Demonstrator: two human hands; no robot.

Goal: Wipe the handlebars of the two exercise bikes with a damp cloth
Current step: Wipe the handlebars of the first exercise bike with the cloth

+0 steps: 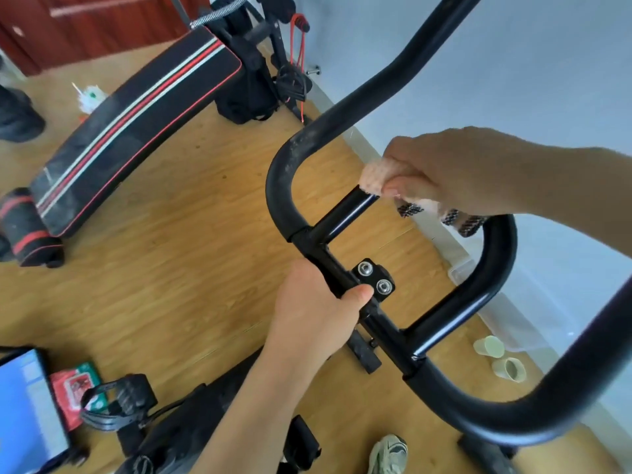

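Floorboards [178, 241] and pale wall [547, 63] back the handlebars [284, 186]; left hand [318, 309] grips their centre, right hand [455, 172] clenches cloth [371, 177] against them.

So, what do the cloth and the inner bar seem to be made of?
Cloth: soft pink textile, probably terry or microfibre, judging by its fuzzy nap. Bar: glossy black, probably painted metal, judging by its sharp bright highlight.

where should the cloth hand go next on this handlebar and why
Probably slide the right hand and its cloth down the inner bar toward the outer bend. The cloth sits at that bar's upper end, the rest of it is uncovered, and the bend shows pale dusty smears. The left hand grips the crossbar, so the frame looks steadied.
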